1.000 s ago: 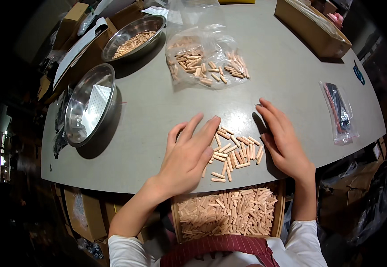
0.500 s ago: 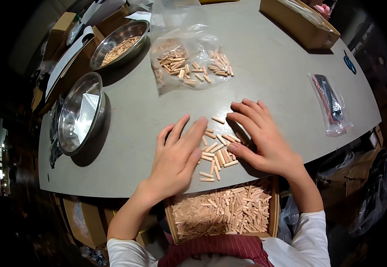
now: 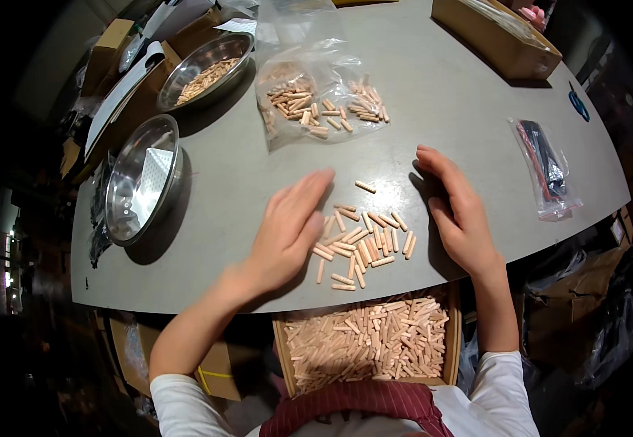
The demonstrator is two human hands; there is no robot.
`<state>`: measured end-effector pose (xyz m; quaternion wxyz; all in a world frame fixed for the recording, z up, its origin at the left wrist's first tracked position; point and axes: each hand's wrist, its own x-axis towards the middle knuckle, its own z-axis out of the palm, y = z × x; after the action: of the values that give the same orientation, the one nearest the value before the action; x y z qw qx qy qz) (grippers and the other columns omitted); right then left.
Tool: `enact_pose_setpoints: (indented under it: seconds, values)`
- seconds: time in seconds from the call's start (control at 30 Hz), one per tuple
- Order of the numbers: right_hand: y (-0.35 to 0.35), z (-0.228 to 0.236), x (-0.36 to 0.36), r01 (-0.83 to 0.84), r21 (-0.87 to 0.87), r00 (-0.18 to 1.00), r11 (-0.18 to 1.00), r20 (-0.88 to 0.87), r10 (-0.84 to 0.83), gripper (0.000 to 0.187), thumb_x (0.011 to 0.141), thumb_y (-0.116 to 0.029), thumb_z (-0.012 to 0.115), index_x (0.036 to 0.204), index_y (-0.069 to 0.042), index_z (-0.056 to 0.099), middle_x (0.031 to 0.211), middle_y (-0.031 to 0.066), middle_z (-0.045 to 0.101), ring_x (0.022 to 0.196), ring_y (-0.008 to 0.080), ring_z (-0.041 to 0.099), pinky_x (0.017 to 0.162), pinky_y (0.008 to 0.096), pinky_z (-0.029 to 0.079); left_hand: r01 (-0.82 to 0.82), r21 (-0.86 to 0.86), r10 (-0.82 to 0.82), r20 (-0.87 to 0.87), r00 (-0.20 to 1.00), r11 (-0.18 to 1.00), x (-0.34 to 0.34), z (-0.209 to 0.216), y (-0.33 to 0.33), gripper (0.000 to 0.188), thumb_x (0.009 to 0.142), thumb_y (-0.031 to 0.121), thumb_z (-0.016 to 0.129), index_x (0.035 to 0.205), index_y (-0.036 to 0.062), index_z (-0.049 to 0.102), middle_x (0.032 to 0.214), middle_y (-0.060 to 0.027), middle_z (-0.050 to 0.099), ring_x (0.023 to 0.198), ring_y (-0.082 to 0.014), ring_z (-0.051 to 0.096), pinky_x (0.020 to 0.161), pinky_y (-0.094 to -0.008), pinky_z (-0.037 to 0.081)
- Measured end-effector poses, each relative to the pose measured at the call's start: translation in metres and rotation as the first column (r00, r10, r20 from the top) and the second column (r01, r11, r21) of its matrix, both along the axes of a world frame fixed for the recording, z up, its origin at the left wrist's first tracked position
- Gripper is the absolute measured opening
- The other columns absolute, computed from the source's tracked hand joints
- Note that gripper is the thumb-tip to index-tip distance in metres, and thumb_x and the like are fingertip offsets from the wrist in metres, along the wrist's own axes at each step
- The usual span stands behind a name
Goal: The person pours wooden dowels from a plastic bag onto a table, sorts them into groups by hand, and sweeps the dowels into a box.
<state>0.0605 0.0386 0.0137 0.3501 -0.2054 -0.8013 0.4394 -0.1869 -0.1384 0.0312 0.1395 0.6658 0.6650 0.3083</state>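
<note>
A loose pile of small wooden dowels (image 3: 369,252) lies on the grey table near its front edge, with one stray dowel (image 3: 365,187) just beyond. To the left of the pile, my left hand (image 3: 281,237) stands on edge with fingers stretched, close beside the nearest dowels and slightly blurred. On the other side, my right hand (image 3: 463,222) is edge-down too, fingers extended and thumb apart, with a gap between it and the pile. Neither hand holds anything. Below the table edge, against my body, a cardboard box (image 3: 454,342) is full of similar dowels.
A clear plastic bag (image 3: 281,137) of dowels lies at the far middle. Two steel bowls stand left: one (image 3: 223,93) contains dowels, the nearer one (image 3: 121,231) a white sheet. Further right are a bagged dark item (image 3: 543,164), blue-handled scissors (image 3: 577,103) and a long carton (image 3: 509,54).
My hands have moved apart, the right one further to the right and off the dowels. The pile is more spread out and more of it shows. The view has shifted slightly.
</note>
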Motion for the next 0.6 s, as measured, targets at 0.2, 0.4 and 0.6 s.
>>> enact_pose_setpoints:
  seconds: [0.2, 0.4, 0.6]
  values:
    - [-0.001, 0.003, -0.002, -0.023, 0.122, 0.992, 0.992, 0.123, 0.008, 0.059, 0.091, 0.013, 0.052, 0.148, 0.000, 0.053, 0.159, 0.0233, 0.051, 0.150, 0.0401, 0.048, 0.123, 0.0438, 0.039, 0.189, -0.007, -0.183, 0.205, 0.961, 0.982, -0.025, 0.005, 0.045, 0.049, 0.111, 0.024, 0.048, 0.154, 0.0027, 0.055, 0.158, -0.0160, 0.056, 0.147, -0.0311, 0.050, 0.123, -0.0419, 0.036]
    - [0.003, 0.003, 0.000, 0.041, -0.039, 0.999, 0.998, 0.001, -0.041, 0.044, 0.092, 0.008, 0.061, 0.136, 0.001, 0.064, 0.154, 0.0189, 0.060, 0.142, 0.0313, 0.058, 0.118, 0.0386, 0.044, 0.475, -0.076, -0.354, 0.566, 0.745, 0.877, -0.010, 0.010, 0.077, 0.050, 0.114, 0.036, 0.048, 0.151, 0.0053, 0.061, 0.151, -0.0111, 0.062, 0.144, -0.0257, 0.052, 0.123, -0.0405, 0.036]
    - [0.005, 0.005, -0.001, 0.090, -0.016, 0.995, 0.996, -0.044, -0.091, 0.029, 0.096, 0.006, 0.058, 0.121, 0.003, 0.072, 0.138, 0.0182, 0.071, 0.130, 0.0285, 0.067, 0.111, 0.0369, 0.050, 0.626, 0.034, -0.591, 0.374, 0.715, 0.779, 0.005, -0.002, 0.086, 0.053, 0.113, 0.040, 0.046, 0.149, 0.0040, 0.061, 0.146, -0.0156, 0.066, 0.152, -0.0374, 0.045, 0.129, -0.0498, 0.027]
